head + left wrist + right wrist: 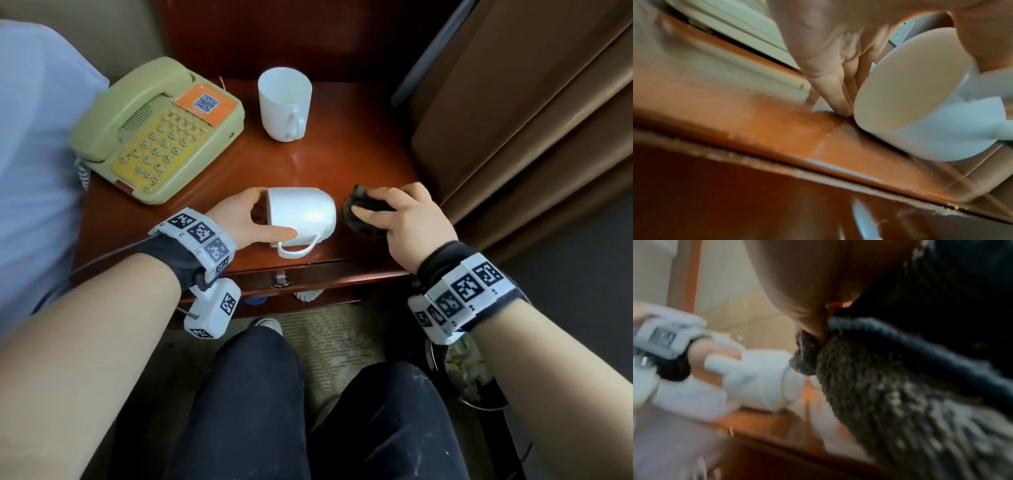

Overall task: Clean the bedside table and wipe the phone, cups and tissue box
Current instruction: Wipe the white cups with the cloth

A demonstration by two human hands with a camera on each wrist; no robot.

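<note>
Red-brown bedside table point(342, 164) beside brown curtain point(531, 120), carpet point(329, 339) below.

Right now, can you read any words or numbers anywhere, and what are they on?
No text reads clearly.
Phone keys: marks too small to read.
Orange sticker on the phone: a QR code, its print too small to read.
Wristbands: black-and-white square codes, with tiny unreadable marks beside them.
Cups: plain white, no text.
Cloth in the right hand: no text.
</note>
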